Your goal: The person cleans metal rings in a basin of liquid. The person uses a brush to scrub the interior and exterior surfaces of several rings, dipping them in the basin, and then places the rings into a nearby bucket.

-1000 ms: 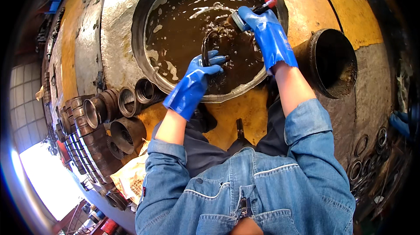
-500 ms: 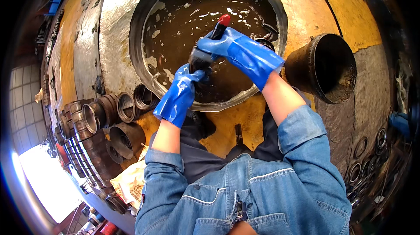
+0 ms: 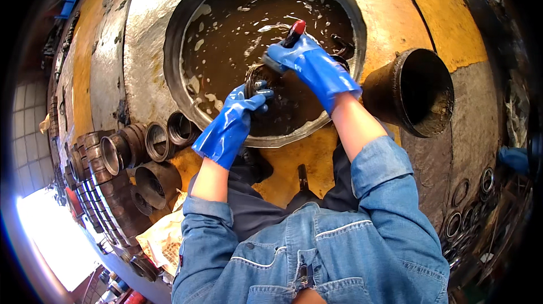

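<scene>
Both my hands wear blue rubber gloves over a wide round tub of murky brown liquid with foam patches. My left hand grips a dark, wet metal ring by its side, near the tub's front edge. In my right hand is a brush with a dark handle ending in a red tip. The brush's dark head points down and left, a little apart from the ring. Behind my right glove a dark round part shows in the tub, mostly hidden.
Right of the tub lies a large dark metal bucket, its mouth toward me. Several rusty metal rings and sleeves stand at the left, beside a crumpled paper bag. More rings lie at the far right.
My right hand has moved the brush up and right, away from the ring. The ring in my left hand now shows more of its round opening. The whole view has shifted slightly.
</scene>
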A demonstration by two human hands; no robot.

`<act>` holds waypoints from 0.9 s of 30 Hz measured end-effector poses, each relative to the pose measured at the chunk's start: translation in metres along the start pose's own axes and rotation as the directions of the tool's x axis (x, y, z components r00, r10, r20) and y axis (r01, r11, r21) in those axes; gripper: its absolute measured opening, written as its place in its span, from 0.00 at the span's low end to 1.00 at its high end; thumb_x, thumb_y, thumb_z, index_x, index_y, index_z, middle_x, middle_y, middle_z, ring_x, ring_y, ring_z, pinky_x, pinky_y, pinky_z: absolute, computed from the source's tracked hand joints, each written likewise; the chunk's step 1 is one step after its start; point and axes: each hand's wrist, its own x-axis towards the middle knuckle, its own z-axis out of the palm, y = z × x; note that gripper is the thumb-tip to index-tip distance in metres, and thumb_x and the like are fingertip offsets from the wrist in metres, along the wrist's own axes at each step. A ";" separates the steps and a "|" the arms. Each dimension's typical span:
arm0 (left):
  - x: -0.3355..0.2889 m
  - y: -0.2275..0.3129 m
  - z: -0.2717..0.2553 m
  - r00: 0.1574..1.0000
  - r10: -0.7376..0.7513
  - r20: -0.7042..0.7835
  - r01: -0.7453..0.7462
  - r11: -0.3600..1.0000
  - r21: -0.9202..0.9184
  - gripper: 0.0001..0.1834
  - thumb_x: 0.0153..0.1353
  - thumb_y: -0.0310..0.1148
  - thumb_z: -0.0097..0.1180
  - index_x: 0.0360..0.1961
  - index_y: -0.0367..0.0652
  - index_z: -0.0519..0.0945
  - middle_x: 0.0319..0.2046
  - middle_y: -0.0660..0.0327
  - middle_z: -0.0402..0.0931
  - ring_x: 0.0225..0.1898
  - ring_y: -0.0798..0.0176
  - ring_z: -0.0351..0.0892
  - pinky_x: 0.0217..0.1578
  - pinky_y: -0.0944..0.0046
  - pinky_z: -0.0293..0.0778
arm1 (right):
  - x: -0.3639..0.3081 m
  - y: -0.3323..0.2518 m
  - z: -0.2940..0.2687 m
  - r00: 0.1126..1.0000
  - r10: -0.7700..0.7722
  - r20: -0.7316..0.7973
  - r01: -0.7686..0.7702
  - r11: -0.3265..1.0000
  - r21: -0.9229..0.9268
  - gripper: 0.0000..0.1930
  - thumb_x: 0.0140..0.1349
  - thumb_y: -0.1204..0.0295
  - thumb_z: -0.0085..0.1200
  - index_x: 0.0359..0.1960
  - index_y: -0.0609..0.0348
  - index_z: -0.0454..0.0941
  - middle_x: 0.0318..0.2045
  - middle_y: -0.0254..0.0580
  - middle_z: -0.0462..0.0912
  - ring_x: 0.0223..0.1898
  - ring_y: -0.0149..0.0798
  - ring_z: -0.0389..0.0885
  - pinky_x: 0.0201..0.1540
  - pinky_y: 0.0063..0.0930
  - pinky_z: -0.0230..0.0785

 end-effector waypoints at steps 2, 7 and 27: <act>0.006 -0.008 -0.012 0.993 -0.122 -0.010 0.121 0.990 -0.077 0.24 0.74 0.35 0.62 0.66 0.37 0.77 0.46 0.55 0.87 0.36 0.62 0.83 0.41 0.61 0.82 | 0.013 0.022 0.002 0.979 0.023 -0.203 -0.023 1.000 0.005 0.20 0.59 0.52 0.62 0.34 0.60 0.87 0.30 0.44 0.87 0.32 0.41 0.82 0.40 0.36 0.75; 0.014 -0.005 -0.009 0.973 -0.198 0.119 0.214 0.967 -0.137 0.26 0.77 0.42 0.58 0.66 0.34 0.76 0.41 0.56 0.86 0.33 0.60 0.83 0.41 0.55 0.83 | 0.011 0.024 -0.021 0.960 0.112 -0.256 -0.143 0.984 -0.105 0.23 0.59 0.51 0.62 0.42 0.60 0.88 0.34 0.48 0.89 0.36 0.45 0.86 0.46 0.40 0.77; -0.003 0.006 -0.017 0.998 0.070 0.008 -0.070 0.974 0.214 0.18 0.69 0.26 0.62 0.59 0.34 0.82 0.45 0.57 0.88 0.41 0.64 0.85 0.43 0.67 0.79 | -0.004 -0.006 0.015 0.964 -0.128 0.233 0.064 0.962 0.266 0.22 0.65 0.51 0.67 0.44 0.59 0.91 0.35 0.36 0.89 0.35 0.31 0.83 0.39 0.27 0.73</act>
